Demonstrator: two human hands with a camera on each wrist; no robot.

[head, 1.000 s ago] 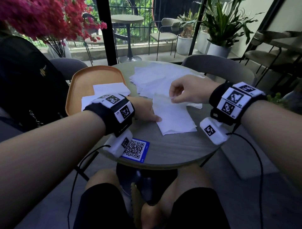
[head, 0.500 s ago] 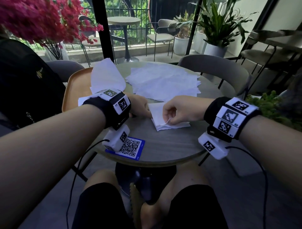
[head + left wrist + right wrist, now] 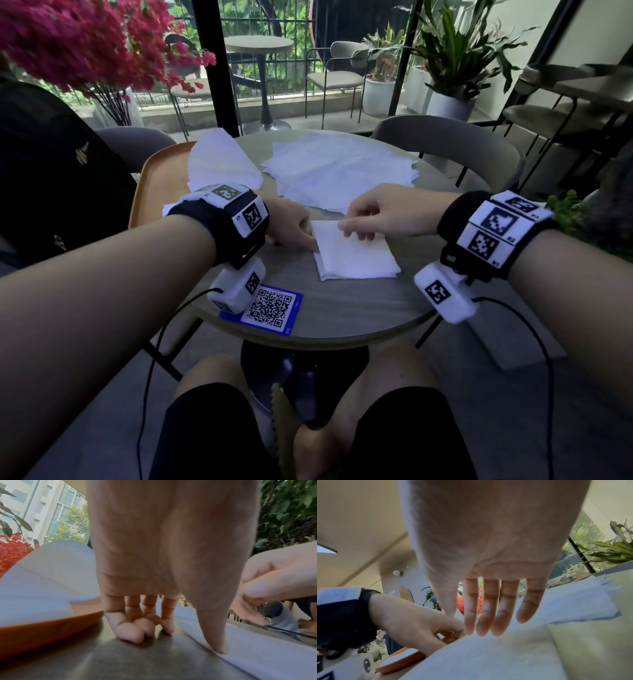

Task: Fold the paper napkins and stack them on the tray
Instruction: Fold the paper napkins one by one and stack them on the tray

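Note:
A white napkin, folded into a rectangle, lies on the round table in front of me. My left hand rests at its left edge. In the left wrist view the thumb tip presses on the napkin while the other fingers curl onto the bare tabletop. My right hand reaches over the napkin's far edge, and its straight fingers touch the paper. The orange tray stands at the left with folded napkins on it, one of them sprung upward.
A loose pile of unfolded napkins covers the far middle of the table. A blue QR card lies near the front edge. A grey chair stands behind the table, a dark bag at the left.
The right hand carried the napkin's far edge toward me, folding it in half, then let go and now lies with straight fingers at the far fold. A napkin on the tray sprang up.

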